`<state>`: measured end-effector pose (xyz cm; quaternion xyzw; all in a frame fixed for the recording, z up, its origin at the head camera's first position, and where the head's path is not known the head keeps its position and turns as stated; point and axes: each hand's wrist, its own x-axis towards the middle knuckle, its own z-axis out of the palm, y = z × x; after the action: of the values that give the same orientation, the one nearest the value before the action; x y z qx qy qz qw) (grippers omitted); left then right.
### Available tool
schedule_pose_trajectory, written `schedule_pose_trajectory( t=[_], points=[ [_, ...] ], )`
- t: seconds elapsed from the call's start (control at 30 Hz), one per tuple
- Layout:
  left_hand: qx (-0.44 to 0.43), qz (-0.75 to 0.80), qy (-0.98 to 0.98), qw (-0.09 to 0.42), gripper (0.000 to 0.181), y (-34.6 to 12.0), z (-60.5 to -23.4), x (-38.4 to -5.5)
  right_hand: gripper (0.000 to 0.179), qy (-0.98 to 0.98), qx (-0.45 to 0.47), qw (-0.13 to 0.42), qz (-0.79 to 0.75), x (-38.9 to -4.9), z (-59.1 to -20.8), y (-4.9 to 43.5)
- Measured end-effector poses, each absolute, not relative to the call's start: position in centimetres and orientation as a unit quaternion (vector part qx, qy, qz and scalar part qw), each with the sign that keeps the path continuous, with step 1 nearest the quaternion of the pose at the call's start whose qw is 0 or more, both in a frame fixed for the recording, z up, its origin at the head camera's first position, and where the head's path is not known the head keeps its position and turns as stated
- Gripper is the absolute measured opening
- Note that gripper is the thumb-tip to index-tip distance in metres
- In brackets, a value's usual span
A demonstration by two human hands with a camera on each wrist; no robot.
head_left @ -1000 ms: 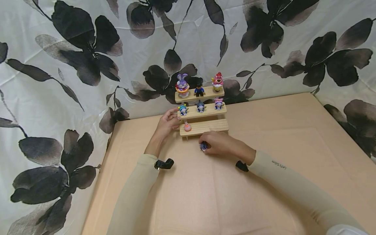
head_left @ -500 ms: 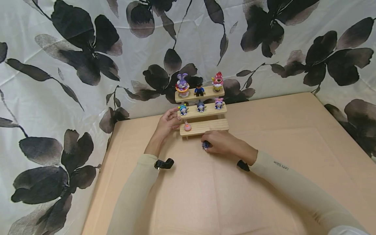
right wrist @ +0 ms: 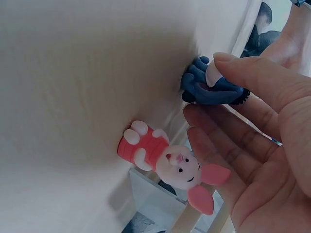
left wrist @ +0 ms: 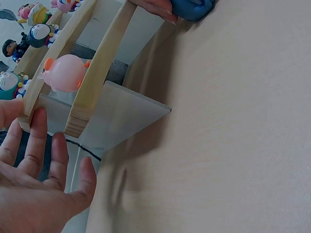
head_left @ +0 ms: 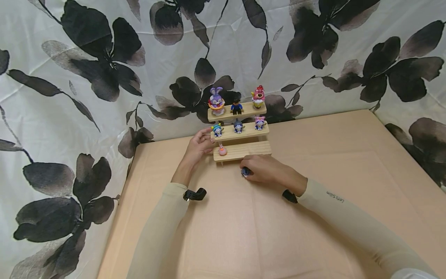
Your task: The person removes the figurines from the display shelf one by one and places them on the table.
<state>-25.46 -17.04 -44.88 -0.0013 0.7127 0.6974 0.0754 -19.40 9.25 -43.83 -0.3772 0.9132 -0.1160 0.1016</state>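
Note:
My left hand [head_left: 199, 146] is at the left end of a three-tier wooden stand [head_left: 244, 149]. In the left wrist view, its thumb and fingers pinch the middle plank's end. In front of the bottom plank, my right hand [head_left: 261, 168] grips a small blue donkey figurine [right wrist: 211, 90] between thumb and fingers, low by the tabletop. Right beside those fingers stands a pink pig figurine [right wrist: 160, 155] with large ears, hidden behind the hand in the head view. A round pink figurine [left wrist: 65, 73] sits at the bottom plank's left end.
Three small figurines, including a grey-hooded one [head_left: 238, 126], line the middle plank. On top are a purple rabbit figurine [head_left: 216, 101], a dark-clothed figure [head_left: 236, 107] and a pink bear figurine [head_left: 258, 97]. Floral cloth [head_left: 237, 46] hangs behind the wooden-toned table [head_left: 331, 155].
My right hand has shifted slightly to the right with the blue donkey figurine, which has turned a little. The left hand and the stand have stayed in place.

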Motion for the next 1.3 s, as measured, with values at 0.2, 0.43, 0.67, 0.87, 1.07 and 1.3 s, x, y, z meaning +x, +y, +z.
schedule_pose_trajectory(
  t=[0.2, 0.43, 0.67, 0.87, 1.07, 1.3],
  points=[
    [-0.002, 0.698, 0.712, 0.073, 0.047, -17.0, -45.0, -25.5, 0.032, 0.911, -0.387, 0.086, -0.113, -19.4, -44.0, 9.4],
    [-0.003, 0.697, 0.714, 0.07, 0.047, -17.1, -44.9, -25.4, 0.031, 0.912, -0.387, 0.081, -0.108, -19.2, -43.8, 9.4],
    [-0.003, 0.7, 0.711, 0.07, 0.048, -17.1, -44.8, -25.4, 0.033, 0.911, -0.387, 0.082, -0.117, -19.3, -43.7, 9.5],
    [-0.002, 0.697, 0.714, 0.069, 0.048, -17.0, -44.6, -25.5, 0.031, 0.909, -0.388, 0.083, -0.127, -19.4, -43.8, 9.5],
    [-0.002, 0.692, 0.719, 0.07, 0.048, -17.0, -44.5, -25.5, 0.031, 0.91, -0.387, 0.082, -0.124, -19.3, -43.7, 9.6],
    [0.005, 0.681, 0.73, 0.064, 0.047, -17.1, -44.7, -25.6, 0.034, 0.908, -0.392, 0.085, -0.12, -19.6, -42.7, 10.1]
  ],
)
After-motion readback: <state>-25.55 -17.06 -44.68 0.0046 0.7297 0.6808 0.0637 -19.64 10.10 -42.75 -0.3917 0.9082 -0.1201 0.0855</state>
